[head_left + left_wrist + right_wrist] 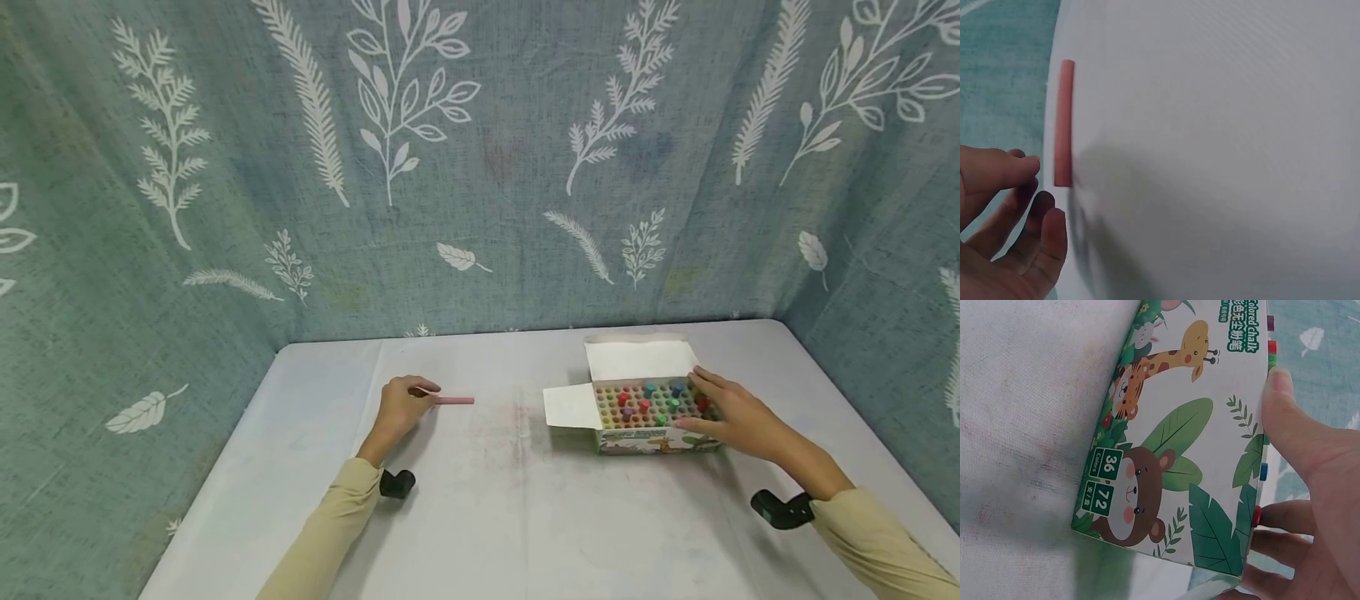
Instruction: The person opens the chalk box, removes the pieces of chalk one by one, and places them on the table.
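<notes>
A pink chalk stick (pixel 455 401) lies on the white table, left of the middle. My left hand (pixel 405 407) is at its near end, fingers loosely bent. In the left wrist view a small gap shows between those fingertips and the chalk (pixel 1064 124). Over to the right stands an open cardboard box of colored chalk (pixel 637 440), printed with animals. My right hand (pixel 742 417) holds it across its right end, thumb at the front top edge and fingers toward the back. Several colored chalk ends poke up from its holed insert (pixel 609 398).
The box's white lid (pixel 641 358) stands folded back, and a side flap (pixel 572 407) sticks out left. Faint reddish chalk smudges (pixel 520 429) mark the tablecloth. A green leaf-patterned curtain (pixel 495 167) hangs behind the table and along both sides.
</notes>
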Available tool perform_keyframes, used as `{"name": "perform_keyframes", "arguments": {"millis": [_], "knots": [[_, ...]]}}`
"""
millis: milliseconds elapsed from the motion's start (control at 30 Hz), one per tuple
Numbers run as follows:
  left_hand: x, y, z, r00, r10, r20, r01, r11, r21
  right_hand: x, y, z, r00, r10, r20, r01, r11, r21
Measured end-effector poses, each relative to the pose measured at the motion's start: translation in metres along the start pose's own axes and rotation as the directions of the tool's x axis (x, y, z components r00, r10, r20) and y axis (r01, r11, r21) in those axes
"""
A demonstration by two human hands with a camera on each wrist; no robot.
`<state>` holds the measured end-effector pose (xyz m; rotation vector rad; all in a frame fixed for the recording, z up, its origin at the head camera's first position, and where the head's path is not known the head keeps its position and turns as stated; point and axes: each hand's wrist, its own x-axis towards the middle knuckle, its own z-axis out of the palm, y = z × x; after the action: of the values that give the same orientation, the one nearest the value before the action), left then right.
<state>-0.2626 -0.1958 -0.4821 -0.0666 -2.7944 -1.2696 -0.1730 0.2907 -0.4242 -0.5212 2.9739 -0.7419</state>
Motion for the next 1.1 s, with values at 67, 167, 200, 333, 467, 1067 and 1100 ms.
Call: {"name": "perform_keyframes", "arguments": {"millis": [67, 167, 200, 333, 467, 1067, 1100], "knots": [[0.0, 0.007, -0.002, 1.0, 0.007, 0.02, -0.007, 1.0, -0.003, 0.0, 0.001, 0.001, 1.0, 0.001, 0.0, -0.001, 1.0, -0.003], [0.001, 0.019, -0.003, 0.999, 0.032, 0.037, -0.031, 0.999, -0.03, 0.0, 0.001, 0.001, 1.0, -0.001, -0.002, 0.001, 1.0, -0.004], [0.001, 0.024, -0.003, 0.998, 0.043, 0.043, -0.041, 0.998, -0.038, 0.0, 0.001, 0.001, 1.0, -0.003, -0.004, 0.003, 1.0, -0.005], [0.001, 0.042, 0.0, 0.994, 0.095, 0.056, -0.09, 0.993, -0.078, 0.0, 0.002, 0.001, 1.0, -0.009, -0.008, 0.009, 1.0, -0.005], [0.0, 0.06, 0.004, 0.988, 0.128, 0.089, -0.111, 0.979, -0.174, 0.0, 0.002, 0.001, 1.0, -0.006, -0.008, 0.006, 1.0, -0.007], [-0.013, 0.119, 0.036, 0.942, 0.322, 0.099, -0.296, 0.931, -0.211, -0.001, -0.002, 0.0, 1.0, 0.014, 0.0, -0.014, 1.0, -0.001], [-0.014, 0.123, 0.038, 0.937, 0.334, 0.103, -0.307, 0.927, -0.217, -0.001, -0.001, 0.0, 1.0, 0.015, -0.001, -0.015, 1.0, -0.002]]}}
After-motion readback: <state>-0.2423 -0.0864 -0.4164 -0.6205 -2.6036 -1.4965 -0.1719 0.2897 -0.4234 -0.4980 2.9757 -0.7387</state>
